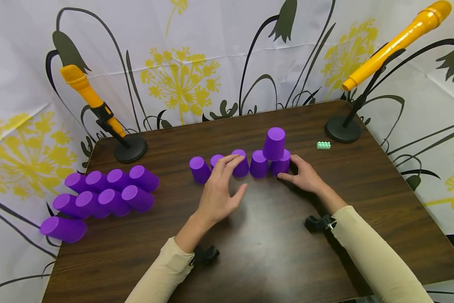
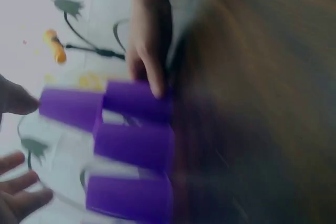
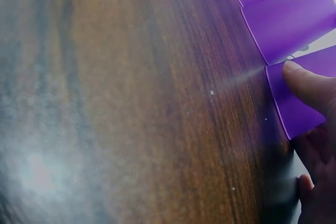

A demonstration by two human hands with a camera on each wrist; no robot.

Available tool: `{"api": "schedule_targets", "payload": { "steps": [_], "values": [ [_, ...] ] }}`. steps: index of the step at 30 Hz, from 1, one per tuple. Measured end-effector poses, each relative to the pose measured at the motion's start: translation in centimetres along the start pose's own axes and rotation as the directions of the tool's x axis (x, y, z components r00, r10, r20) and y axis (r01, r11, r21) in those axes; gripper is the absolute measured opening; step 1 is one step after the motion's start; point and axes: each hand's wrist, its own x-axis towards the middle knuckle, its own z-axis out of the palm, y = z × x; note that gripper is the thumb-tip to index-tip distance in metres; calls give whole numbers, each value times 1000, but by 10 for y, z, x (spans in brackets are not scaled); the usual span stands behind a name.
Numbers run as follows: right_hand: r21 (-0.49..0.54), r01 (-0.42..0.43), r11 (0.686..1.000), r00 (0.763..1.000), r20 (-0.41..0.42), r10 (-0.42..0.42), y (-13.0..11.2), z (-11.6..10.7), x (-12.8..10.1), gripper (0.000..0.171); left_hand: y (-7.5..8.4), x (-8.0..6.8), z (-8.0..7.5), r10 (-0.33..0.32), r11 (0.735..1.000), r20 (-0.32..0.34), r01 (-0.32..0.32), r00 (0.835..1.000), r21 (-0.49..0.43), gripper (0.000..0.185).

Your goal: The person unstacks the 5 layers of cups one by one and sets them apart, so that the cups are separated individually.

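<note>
1. Nearest the head camera, the left hand point(image 1: 221, 191) hovers with fingers spread and relaxed, fingertips at the tops of the middle purple cups point(image 1: 240, 162), gripping nothing
2. The right hand point(image 1: 306, 176) curls thumb and fingers around the rightmost base cup point(image 1: 281, 164) of the row standing upside down at mid-table
3. One upper cup point(image 1: 274, 144) sits inverted across two base cups
4. These look like light, thin, smooth plastic, easily tipped; holding the sidewall near the closed top seems safest
5. Spare cups point(image 1: 109, 193) lie on their sides at the left edge of the dark wooden table point(image 1: 272, 252)
6. A green brick point(image 1: 323, 145) lies near the right yellow microphone's stand point(image 1: 342, 128)
</note>
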Motion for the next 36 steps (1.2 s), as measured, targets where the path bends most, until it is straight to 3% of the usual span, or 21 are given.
{"api": "schedule_targets", "payload": {
  "steps": [6,11,14,21,28,32,36],
  "values": [
    [-2,19,1000,1000,-2,-19,-1,-1,0,66,11,48,41,-57,998,111,56,992,16,84],
    [1,19,1000,1000,1,-19,0,-1,0,66,7,70,64,-81,997,132,78,988,26,80],
    [3,15,1000,1000,4,-15,0,-1,0,64,4,76,74,-95,995,99,95,991,4,67],
    [-2,30,1000,1000,-3,-30,2,0,1,63,2,83,84,-106,991,-47,101,993,-82,44],
    [-8,27,1000,1000,-3,-27,2,1,1,64,1,74,74,-105,981,-105,86,989,-174,40],
    [-13,25,1000,1000,-6,-25,1,1,1,63,7,57,51,-133,964,-139,96,981,-249,40],
    [-17,19,1000,1000,-9,-19,1,1,1,62,14,31,22,-141,952,-198,77,970,-296,39]
  ]
}}
